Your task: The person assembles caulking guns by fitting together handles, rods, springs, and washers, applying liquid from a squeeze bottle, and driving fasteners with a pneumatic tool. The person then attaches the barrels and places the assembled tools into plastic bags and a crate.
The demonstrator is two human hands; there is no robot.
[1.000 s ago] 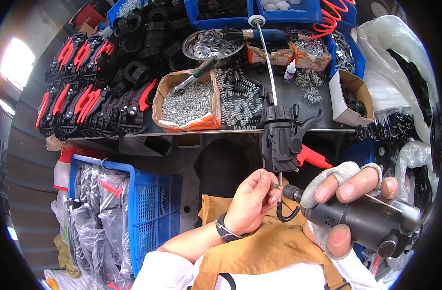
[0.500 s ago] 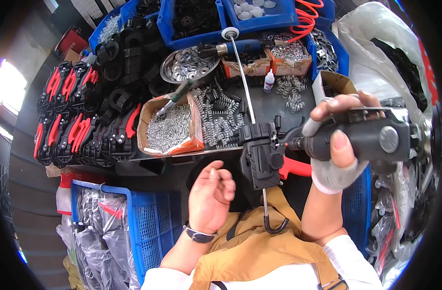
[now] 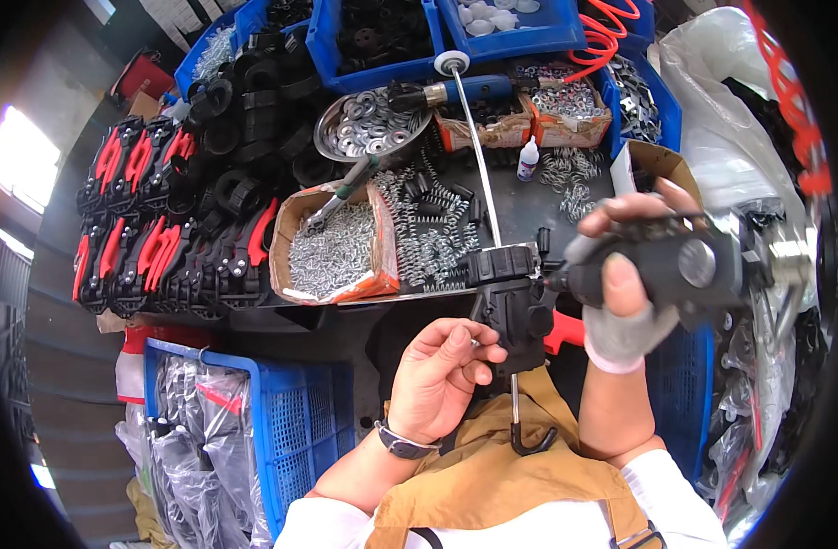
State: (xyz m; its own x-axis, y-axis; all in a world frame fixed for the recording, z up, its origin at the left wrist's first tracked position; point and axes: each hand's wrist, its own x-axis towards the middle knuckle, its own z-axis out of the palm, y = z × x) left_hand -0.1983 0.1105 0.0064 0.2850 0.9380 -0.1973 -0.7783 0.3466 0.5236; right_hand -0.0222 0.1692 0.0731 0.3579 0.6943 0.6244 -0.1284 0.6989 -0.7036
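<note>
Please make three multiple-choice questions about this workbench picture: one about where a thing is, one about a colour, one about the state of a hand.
1. Where does the cardboard box of small springs sit?
A. on the bench, left of the long metal rod
B. inside the blue crate
C. on the person's lap

2. What colour is the crate below the bench?
A. green
B. blue
C. white

3. What does the right hand do?
A. hangs empty
B. grips the black power tool
C. holds a bottle

Answers: 1 A, the box lies left of the rod. 2 B, its walls are blue. 3 B, fingers wrap the tool body.
</note>
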